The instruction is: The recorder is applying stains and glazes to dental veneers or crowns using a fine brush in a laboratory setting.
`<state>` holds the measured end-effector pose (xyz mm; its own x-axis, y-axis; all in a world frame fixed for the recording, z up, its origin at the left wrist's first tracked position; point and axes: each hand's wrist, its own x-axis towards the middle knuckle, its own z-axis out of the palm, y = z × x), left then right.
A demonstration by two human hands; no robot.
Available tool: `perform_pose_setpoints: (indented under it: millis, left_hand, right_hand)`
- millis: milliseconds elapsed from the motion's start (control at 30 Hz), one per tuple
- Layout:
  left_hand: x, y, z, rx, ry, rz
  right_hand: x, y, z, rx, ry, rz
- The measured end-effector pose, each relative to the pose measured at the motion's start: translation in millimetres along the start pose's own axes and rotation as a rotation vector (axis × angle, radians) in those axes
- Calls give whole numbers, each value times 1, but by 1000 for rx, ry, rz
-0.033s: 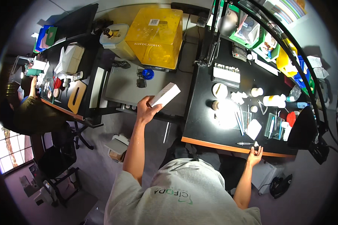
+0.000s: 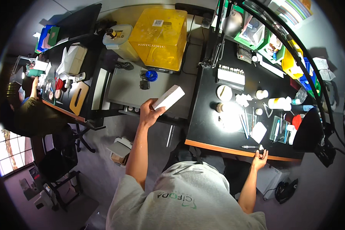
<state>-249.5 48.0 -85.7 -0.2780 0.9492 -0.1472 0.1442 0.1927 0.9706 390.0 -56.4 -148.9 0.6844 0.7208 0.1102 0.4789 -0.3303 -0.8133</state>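
My left hand (image 2: 148, 113) is stretched forward and grips one end of a white rectangular box (image 2: 169, 97), which it holds tilted in the air over the front edge of a grey bench (image 2: 126, 90). My right hand (image 2: 259, 158) rests at the orange front edge of a black desk (image 2: 203, 119), its fingertips pinched on a small white piece (image 2: 261, 147). A thin metal tool (image 2: 249, 147) lies on the desk just left of that hand. A brightly lit patch of the desk with small white pots and hand tools (image 2: 243, 124) lies beyond it.
A machine with a yellow see-through hood (image 2: 159, 34) and a blue round part (image 2: 151, 75) stand on the grey bench. A white rack (image 2: 230, 74), a black lamp head (image 2: 310, 134) and shelves of coloured bins (image 2: 291, 57) crowd the desk. Another person (image 2: 27, 111) works at the far-left bench.
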Motion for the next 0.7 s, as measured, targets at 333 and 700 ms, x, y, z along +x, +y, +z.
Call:
perform_pose_setpoints:
  millis: [333, 700]
  left_hand:
    - [-30, 51, 2, -84, -93, 147]
    - [-34, 67, 15, -75, -114, 129]
  right_hand:
    - [-2, 1, -1, -83, -12, -29]
    - [-2, -10, -3, -139, -7, -57]
